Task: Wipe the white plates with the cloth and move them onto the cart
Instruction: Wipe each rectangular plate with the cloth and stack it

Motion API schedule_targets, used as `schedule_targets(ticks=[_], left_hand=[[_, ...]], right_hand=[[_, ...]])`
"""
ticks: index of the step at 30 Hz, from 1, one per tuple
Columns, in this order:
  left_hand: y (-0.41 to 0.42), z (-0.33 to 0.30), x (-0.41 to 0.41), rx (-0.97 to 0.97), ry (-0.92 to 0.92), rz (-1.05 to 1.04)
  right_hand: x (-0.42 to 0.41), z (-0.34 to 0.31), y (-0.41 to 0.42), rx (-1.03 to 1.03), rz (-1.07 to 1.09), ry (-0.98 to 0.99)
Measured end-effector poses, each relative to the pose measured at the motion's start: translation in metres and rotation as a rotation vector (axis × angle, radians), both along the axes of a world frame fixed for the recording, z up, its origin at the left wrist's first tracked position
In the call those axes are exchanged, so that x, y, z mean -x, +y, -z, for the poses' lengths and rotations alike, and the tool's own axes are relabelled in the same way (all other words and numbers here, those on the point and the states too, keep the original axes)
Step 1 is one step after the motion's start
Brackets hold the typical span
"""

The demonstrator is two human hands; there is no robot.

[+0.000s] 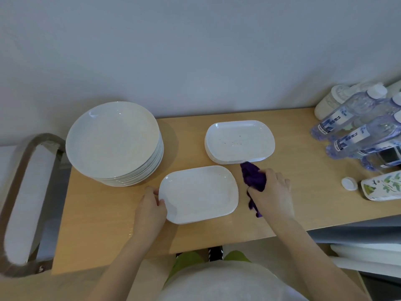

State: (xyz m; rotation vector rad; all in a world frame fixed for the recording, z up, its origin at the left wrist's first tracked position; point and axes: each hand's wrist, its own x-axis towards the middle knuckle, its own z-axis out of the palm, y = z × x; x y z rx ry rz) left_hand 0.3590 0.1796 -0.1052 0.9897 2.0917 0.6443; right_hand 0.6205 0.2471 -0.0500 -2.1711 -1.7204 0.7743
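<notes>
A white rectangular plate [198,193] lies on the wooden table [97,224] in front of me. My left hand [149,207] grips its left rim, thumb on top. My right hand [271,194] holds a bunched purple cloth [252,177] just right of that plate, apart from it. Behind, a stack of rectangular white plates [239,141] has dark specks on its top plate. A tall stack of round white plates [115,141] stands at the back left.
A cart with a metal handle [23,192] stands at the table's left end. Several water bottles [358,131], a loose white cap [349,183] and a printed pouch [382,187] crowd the right side. A wall runs close behind the table.
</notes>
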Motion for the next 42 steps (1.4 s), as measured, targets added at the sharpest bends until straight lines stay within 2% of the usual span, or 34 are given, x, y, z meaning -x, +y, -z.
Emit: schedule_targets(ticks=[2, 4, 8, 13, 19, 25, 30, 35, 42], left_hand=[[0.0, 0.001, 0.0, 0.004, -0.005, -0.001], [0.002, 0.002, 0.0, 0.003, -0.009, 0.004], [0.003, 0.0, 0.0, -0.007, -0.067, -0.001], [0.006, -0.002, 0.002, -0.025, -0.145, -0.036], [0.006, 0.0, -0.001, -0.056, -0.149, -0.029], [0.003, 0.003, -0.007, -0.066, -0.096, -0.055], [0.003, 0.004, -0.007, -0.051, -0.119, -0.076], [0.003, 0.004, -0.003, -0.086, -0.164, -0.07], [0.008, -0.001, 0.001, -0.123, -0.203, -0.054]], right_hand=[[0.022, -0.014, -0.004, 0.031, -0.095, 0.178], [0.048, -0.018, -0.007, 0.078, -0.215, 0.21], [0.106, 0.0, -0.015, 0.043, -0.517, -0.023], [0.143, 0.027, -0.026, -0.047, -0.708, -0.094], [0.114, 0.037, -0.028, -0.055, -0.728, -0.235], [0.061, 0.044, -0.018, -0.112, -0.393, -0.358], [0.074, 0.053, -0.007, -0.178, -0.255, -0.266], [0.103, 0.05, 0.01, -0.171, -0.354, -0.247], [0.158, 0.053, -0.014, -0.147, -0.703, -0.145]])
